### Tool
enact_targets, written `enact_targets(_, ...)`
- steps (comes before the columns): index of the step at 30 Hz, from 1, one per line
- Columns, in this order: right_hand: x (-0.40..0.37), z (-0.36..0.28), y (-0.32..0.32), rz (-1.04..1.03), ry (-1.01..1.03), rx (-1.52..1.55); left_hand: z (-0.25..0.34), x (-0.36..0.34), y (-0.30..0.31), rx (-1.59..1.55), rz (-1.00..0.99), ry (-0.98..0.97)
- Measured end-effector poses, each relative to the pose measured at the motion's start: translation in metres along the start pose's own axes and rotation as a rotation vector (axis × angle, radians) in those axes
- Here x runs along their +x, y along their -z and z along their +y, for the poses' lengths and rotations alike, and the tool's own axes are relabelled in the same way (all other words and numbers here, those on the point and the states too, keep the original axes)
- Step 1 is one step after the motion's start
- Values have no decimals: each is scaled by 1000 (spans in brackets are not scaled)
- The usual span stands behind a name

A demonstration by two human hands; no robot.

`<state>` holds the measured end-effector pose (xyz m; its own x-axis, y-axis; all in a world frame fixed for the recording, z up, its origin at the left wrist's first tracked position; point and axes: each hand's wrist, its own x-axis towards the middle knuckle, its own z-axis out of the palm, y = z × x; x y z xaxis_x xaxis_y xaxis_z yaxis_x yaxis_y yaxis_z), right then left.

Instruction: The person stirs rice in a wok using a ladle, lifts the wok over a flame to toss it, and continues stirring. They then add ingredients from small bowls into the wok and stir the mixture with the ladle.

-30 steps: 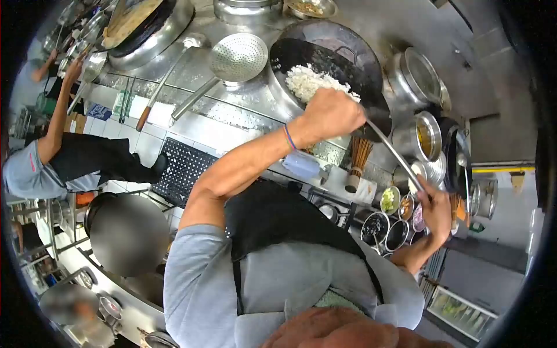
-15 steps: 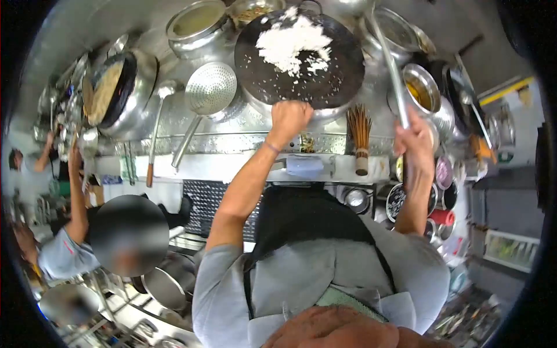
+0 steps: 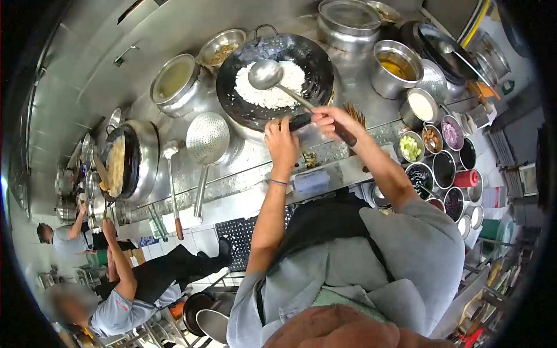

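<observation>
White rice (image 3: 284, 93) lies in a black wok (image 3: 319, 75) on the steel range. My left hand (image 3: 282, 145) is closed on the near edge of the wok, by its dark handle (image 3: 300, 121). In my right hand (image 3: 336, 123) is the handle of a ladle (image 3: 266, 74), its round bowl over the rice and its shaft slanting across the wok's near right side. A bamboo brush (image 3: 355, 115) stands behind my right hand, mostly hidden by it. To the left of the wok rests a perforated skimmer (image 3: 208, 138).
Another wok (image 3: 130, 162) and a wooden-handled ladle (image 3: 174, 185) are at the left, where a co-worker (image 3: 125, 290) reaches toward the range. A pot of yellow liquid (image 3: 397, 68), a pot of white contents (image 3: 422, 105) and several ingredient tins (image 3: 444, 169) stand at the right.
My right hand has swung left and inward, bringing the ladle bowl over the wok. The rice now sits lower and flatter in it. My left hand stays at the rim; the view has turned.
</observation>
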<state>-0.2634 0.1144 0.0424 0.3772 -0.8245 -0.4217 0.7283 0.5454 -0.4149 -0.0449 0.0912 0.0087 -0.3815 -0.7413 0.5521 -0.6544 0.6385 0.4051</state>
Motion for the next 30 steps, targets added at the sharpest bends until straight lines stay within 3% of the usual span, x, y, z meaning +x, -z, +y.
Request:
enact_targets(1, -17, -12, -25, 26, -13, -246, -4, 4, 1, -34, -15, -18)
enact_targets(3, -27, -4, -56, 135, 270, -433, -13, 0, 6, -98, -66, -50)
enact_targets(6, -22, 3, -45, -27, 394, -378, -9, 0, 3, -107, -29, -28)
enact_targets(9, 9, 12, -26, 53, 354, -226, -6, 0, 2, -115, -3, -19)
enact_targets(10, 35, 4, 2, -15, 197, -160, -6, 2, 2, -115, -6, -24)
enact_targets(13, 30, -9, -35, 289, 269, -633, -8, 5, 6, -121, -31, -30)
enact_targets(14, 10, -3, -61, 283, 345, -675, -9, 5, 7, -127, -48, -26)
enact_targets(17, -6, 3, -58, 80, 424, -482, -8, 2, 5, -124, -40, -10)
enact_targets(21, 43, -5, -18, 46, 218, -284, -3, 2, 6, -111, 0, -30)
enact_targets(22, 52, -13, -18, 29, 107, -358, -4, -2, 5, -120, -17, -36)
enact_targets(25, 39, -2, -66, 252, 324, -630, -9, 2, 5, -131, -27, -34)
enact_targets(26, 30, 4, -70, 211, 380, -596, -7, -2, 7, -134, -37, -24)
enact_targets(30, 48, -2, -39, 49, 284, -448, -5, -2, -1, -117, 25, -23)
